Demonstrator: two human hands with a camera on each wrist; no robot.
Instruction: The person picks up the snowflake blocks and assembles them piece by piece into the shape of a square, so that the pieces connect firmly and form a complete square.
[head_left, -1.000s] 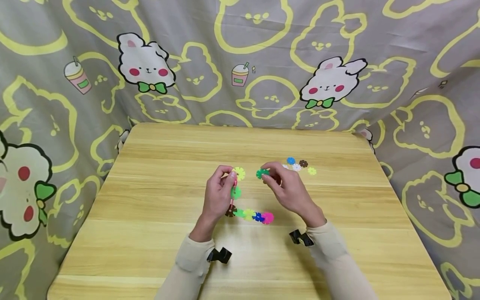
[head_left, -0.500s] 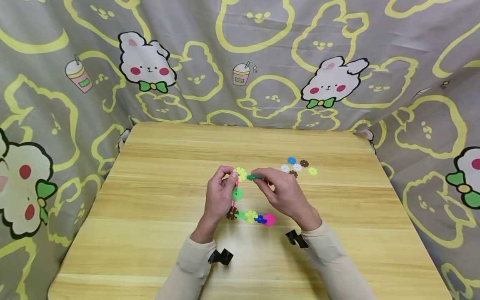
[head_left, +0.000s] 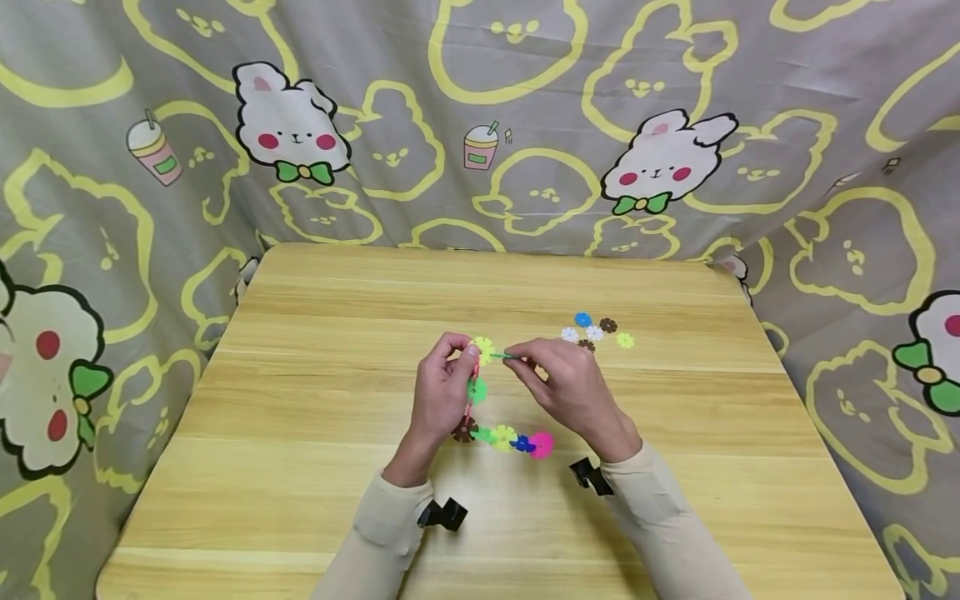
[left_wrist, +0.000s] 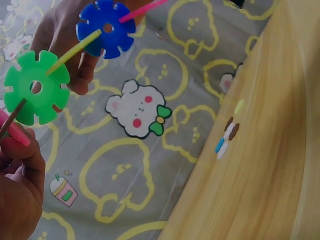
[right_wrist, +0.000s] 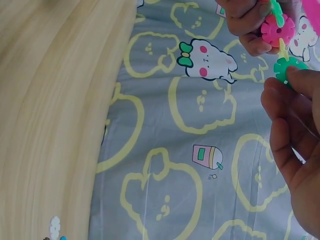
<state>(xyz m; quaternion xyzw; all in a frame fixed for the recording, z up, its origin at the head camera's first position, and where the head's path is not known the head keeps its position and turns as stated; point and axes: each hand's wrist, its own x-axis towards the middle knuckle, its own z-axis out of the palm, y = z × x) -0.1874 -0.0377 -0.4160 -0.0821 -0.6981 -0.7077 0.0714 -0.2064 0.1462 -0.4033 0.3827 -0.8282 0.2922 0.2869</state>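
Observation:
My left hand (head_left: 442, 383) grips an L-shaped chain of slotted flower-like plastic discs, its fingers on the pink part near a yellow disc (head_left: 483, 348). From there the chain passes a light green disc (head_left: 477, 390) and a brown disc (head_left: 465, 429), then turns right to a pink end disc (head_left: 542, 445). My right hand (head_left: 570, 383) pinches a darker green disc (head_left: 501, 356), edge-on to the head camera. In the right wrist view that green disc (right_wrist: 282, 67) meets the yellow one's edge; how deep the slots engage cannot be told. Blue and light green discs (left_wrist: 36, 67) show closely in the left wrist view.
Several loose discs lie on the wooden table (head_left: 300, 350) beyond my right hand: a blue disc (head_left: 582, 319), a brown disc (head_left: 608, 325), a white disc (head_left: 594, 332) and a yellow-green disc (head_left: 626, 340) among them. A patterned curtain (head_left: 420, 150) surrounds the table's back and sides.
My right hand has moved left with the green disc, which turned from face-on to edge-on and now meets the yellow disc. The left hand and chain have barely shifted.

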